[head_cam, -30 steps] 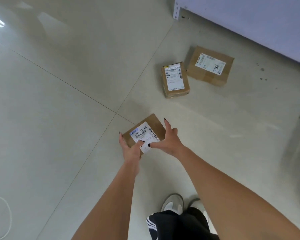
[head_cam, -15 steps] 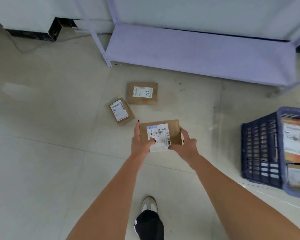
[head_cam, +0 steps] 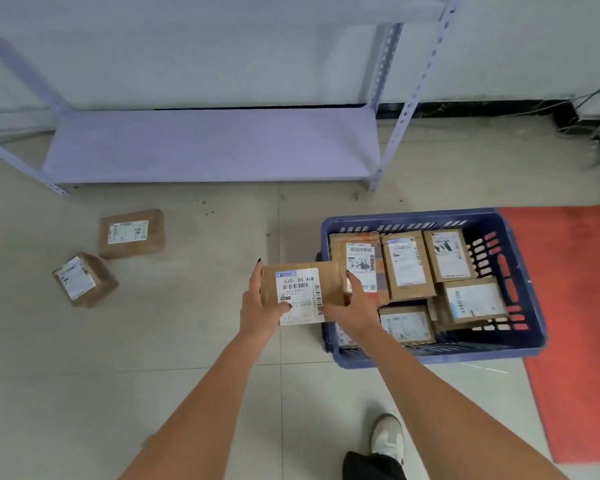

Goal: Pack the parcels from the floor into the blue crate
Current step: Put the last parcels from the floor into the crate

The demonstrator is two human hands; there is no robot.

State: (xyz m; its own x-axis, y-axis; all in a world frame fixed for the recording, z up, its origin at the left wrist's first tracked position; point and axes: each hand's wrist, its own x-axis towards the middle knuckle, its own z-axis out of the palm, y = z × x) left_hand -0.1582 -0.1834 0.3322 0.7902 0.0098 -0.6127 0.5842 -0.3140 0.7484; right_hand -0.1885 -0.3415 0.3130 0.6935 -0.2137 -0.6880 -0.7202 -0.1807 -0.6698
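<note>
1. Parcel [head_cam: 303, 295] lifted off floor since a second ago; both hands, left [head_cam: 258, 310] and right [head_cam: 352, 306], grip its ends.
2. It now hangs at the crate [head_cam: 520, 271] left rim.
3. Two parcels [head_cam: 131, 233] [head_cam: 84, 280] remain on floor.

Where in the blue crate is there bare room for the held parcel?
The blue crate is crowded along its far side and middle with packed parcels. Floor seems to show only as a strip at the right wall. The held parcel, gripped by left hand and right hand, likely stacks on top.
</note>
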